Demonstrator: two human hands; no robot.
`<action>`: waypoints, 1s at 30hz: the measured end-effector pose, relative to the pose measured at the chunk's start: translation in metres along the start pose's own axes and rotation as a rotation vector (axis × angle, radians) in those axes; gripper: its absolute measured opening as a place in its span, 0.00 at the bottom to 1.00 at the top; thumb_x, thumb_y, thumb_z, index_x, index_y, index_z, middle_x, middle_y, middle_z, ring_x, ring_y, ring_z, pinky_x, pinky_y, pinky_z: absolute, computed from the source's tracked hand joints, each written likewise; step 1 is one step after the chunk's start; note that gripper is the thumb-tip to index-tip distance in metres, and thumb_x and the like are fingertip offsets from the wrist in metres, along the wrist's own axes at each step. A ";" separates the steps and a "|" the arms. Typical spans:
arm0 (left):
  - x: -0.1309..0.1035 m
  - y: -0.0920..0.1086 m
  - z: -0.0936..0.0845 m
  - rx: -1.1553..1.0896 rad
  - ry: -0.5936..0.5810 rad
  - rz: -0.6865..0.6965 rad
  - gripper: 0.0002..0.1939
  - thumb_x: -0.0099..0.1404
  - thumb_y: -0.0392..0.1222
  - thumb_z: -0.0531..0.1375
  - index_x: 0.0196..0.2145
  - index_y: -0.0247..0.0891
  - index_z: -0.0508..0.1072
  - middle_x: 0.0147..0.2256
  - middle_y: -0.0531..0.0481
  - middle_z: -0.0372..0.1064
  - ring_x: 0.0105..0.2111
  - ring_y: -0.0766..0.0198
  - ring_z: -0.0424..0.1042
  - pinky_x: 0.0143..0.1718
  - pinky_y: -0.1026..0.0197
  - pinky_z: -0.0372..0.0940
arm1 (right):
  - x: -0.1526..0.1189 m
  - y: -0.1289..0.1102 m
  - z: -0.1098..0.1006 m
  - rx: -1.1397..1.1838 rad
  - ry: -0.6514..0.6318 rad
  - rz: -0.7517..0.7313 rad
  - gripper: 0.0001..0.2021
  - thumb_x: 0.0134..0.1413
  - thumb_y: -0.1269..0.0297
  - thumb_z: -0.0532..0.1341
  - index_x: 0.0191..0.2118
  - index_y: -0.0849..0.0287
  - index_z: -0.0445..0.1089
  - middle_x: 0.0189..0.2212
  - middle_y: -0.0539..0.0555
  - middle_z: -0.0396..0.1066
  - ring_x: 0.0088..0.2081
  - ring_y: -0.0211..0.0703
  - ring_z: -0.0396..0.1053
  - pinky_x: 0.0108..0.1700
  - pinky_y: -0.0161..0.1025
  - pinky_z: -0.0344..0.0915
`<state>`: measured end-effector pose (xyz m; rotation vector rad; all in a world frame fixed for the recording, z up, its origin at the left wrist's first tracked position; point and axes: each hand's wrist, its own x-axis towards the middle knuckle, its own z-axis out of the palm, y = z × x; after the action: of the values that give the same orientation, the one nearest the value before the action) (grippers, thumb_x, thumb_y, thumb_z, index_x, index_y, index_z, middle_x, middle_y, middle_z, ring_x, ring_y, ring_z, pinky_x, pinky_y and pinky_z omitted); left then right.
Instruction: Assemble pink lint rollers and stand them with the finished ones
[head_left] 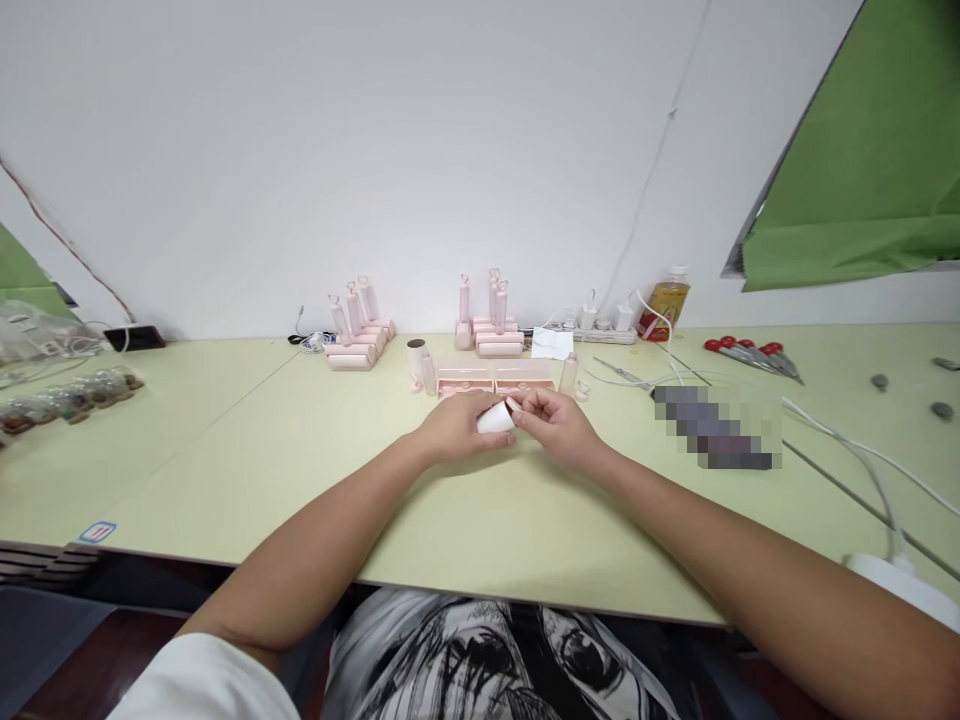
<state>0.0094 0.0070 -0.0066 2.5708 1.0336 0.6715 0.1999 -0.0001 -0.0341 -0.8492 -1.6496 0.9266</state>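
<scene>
A white lint roller refill roll point(493, 418) lies tilted in my left hand point(452, 428), whose fingers and thumb wrap around it. My right hand point(561, 428) pinches at the roll's open right end, where a dark inner opening and a small pinkish edge show. Whether that edge belongs to the roll or to a separate piece, I cannot tell. Just behind my hands are two open pink lint roller cases point(463, 386) with clear lids. A clear-pink handle point(428, 372) stands to their left and another handle point(569, 373) to their right.
Another roll point(416, 352) stands upright behind the left handle. Assembled pink lint rollers stand in a left group point(351, 352) and a middle group point(500, 343). Rightward are scissors point(621, 372), white cables, a pixelated object point(712, 428), red-ended tools point(750, 352) and a bottle point(666, 305).
</scene>
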 end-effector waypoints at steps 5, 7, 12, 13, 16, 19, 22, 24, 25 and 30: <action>0.000 0.000 0.000 0.031 0.016 -0.016 0.22 0.60 0.55 0.60 0.49 0.44 0.71 0.45 0.51 0.73 0.42 0.57 0.70 0.39 0.60 0.62 | 0.000 0.004 -0.001 -0.012 -0.016 -0.024 0.15 0.51 0.57 0.63 0.24 0.57 0.58 0.27 0.49 0.66 0.29 0.38 0.61 0.32 0.37 0.59; 0.000 0.000 0.001 0.048 0.030 -0.038 0.22 0.60 0.55 0.60 0.48 0.44 0.72 0.44 0.51 0.74 0.42 0.57 0.70 0.38 0.59 0.62 | 0.000 0.006 -0.003 -0.038 -0.018 -0.012 0.15 0.51 0.55 0.63 0.25 0.57 0.60 0.25 0.48 0.64 0.27 0.37 0.60 0.31 0.36 0.58; 0.001 0.002 0.000 0.053 0.030 -0.088 0.21 0.59 0.54 0.60 0.49 0.44 0.73 0.43 0.50 0.74 0.43 0.55 0.70 0.40 0.58 0.62 | 0.001 0.008 -0.002 -0.061 -0.041 -0.009 0.16 0.50 0.51 0.63 0.25 0.56 0.59 0.29 0.50 0.67 0.31 0.40 0.64 0.34 0.38 0.61; 0.001 0.003 0.000 0.053 0.027 -0.090 0.21 0.59 0.54 0.60 0.49 0.44 0.73 0.43 0.50 0.74 0.44 0.54 0.70 0.40 0.58 0.62 | 0.001 0.008 -0.002 -0.062 -0.041 -0.009 0.17 0.50 0.51 0.63 0.25 0.56 0.59 0.29 0.50 0.68 0.31 0.40 0.64 0.34 0.38 0.62; 0.001 0.003 -0.001 0.060 0.030 -0.089 0.21 0.59 0.53 0.60 0.49 0.44 0.73 0.43 0.50 0.74 0.44 0.55 0.70 0.41 0.58 0.62 | 0.002 0.010 -0.002 -0.074 -0.039 0.002 0.16 0.49 0.52 0.63 0.26 0.56 0.60 0.28 0.49 0.67 0.30 0.39 0.63 0.33 0.37 0.61; 0.001 0.001 0.000 0.072 0.039 -0.074 0.20 0.60 0.54 0.60 0.47 0.44 0.73 0.42 0.51 0.74 0.43 0.55 0.70 0.38 0.59 0.62 | 0.002 0.011 -0.004 -0.099 -0.049 0.007 0.13 0.50 0.55 0.63 0.27 0.57 0.61 0.26 0.48 0.66 0.29 0.39 0.62 0.33 0.36 0.60; 0.001 -0.001 0.000 0.081 0.042 -0.070 0.19 0.60 0.55 0.59 0.45 0.43 0.73 0.41 0.51 0.74 0.41 0.55 0.70 0.36 0.59 0.61 | 0.001 0.012 -0.005 -0.126 -0.061 0.009 0.11 0.52 0.57 0.62 0.28 0.57 0.63 0.26 0.49 0.67 0.30 0.39 0.63 0.33 0.37 0.60; 0.001 -0.001 0.000 0.083 0.041 -0.070 0.19 0.60 0.55 0.59 0.44 0.42 0.73 0.41 0.51 0.74 0.41 0.55 0.70 0.35 0.59 0.61 | 0.001 0.011 -0.005 -0.131 -0.064 0.011 0.10 0.52 0.57 0.62 0.28 0.58 0.64 0.27 0.49 0.68 0.31 0.40 0.64 0.34 0.37 0.61; 0.001 0.000 0.000 0.083 0.040 -0.069 0.19 0.60 0.55 0.59 0.44 0.42 0.73 0.41 0.50 0.74 0.41 0.55 0.70 0.35 0.59 0.61 | 0.001 0.011 -0.005 -0.127 -0.066 0.013 0.10 0.53 0.57 0.62 0.29 0.58 0.64 0.27 0.49 0.68 0.31 0.40 0.65 0.35 0.38 0.62; 0.001 0.002 -0.001 0.070 0.041 -0.092 0.19 0.60 0.56 0.59 0.42 0.41 0.73 0.40 0.49 0.74 0.41 0.55 0.70 0.36 0.59 0.61 | 0.001 0.012 -0.005 -0.080 -0.089 0.018 0.10 0.51 0.57 0.63 0.30 0.58 0.66 0.32 0.52 0.72 0.34 0.43 0.70 0.38 0.40 0.66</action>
<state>0.0106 0.0067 -0.0042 2.5596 1.2011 0.6779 0.2060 0.0073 -0.0431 -0.8894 -1.7678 0.9275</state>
